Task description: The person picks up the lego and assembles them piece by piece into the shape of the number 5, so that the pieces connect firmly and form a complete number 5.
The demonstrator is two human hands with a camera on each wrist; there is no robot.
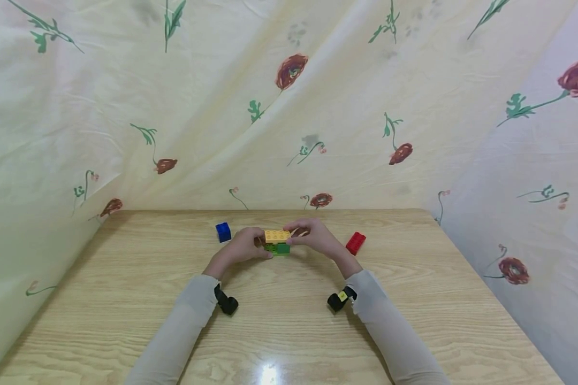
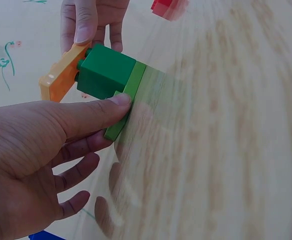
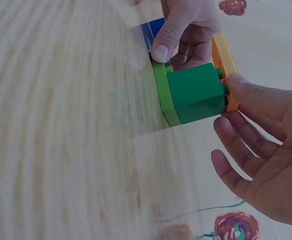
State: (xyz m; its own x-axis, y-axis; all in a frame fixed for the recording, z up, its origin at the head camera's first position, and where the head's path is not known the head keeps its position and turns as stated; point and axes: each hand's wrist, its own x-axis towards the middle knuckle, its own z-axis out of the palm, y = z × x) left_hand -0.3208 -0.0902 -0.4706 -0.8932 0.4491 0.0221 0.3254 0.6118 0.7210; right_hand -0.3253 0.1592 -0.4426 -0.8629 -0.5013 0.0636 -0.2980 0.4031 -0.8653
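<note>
I'm pinching the light-green plate (image 2: pixel 134 80) with left fingers (image 2: pixel 93 115), bracing it; right fingers (image 3: pixel 258 96) are gripping the yellow brick (image 1: pixel 276 236), seemingly steadying it

Lettering in my view: none legible. A small yellow label (image 1: pixel 342 295) sits on the black wrist camera (image 1: pixel 335 303) beside my right cuff (image 1: pixel 363 291); its marking is too small for me to read. The bricks (image 2: pixel 108 72) before me show no readable text or number.
</note>
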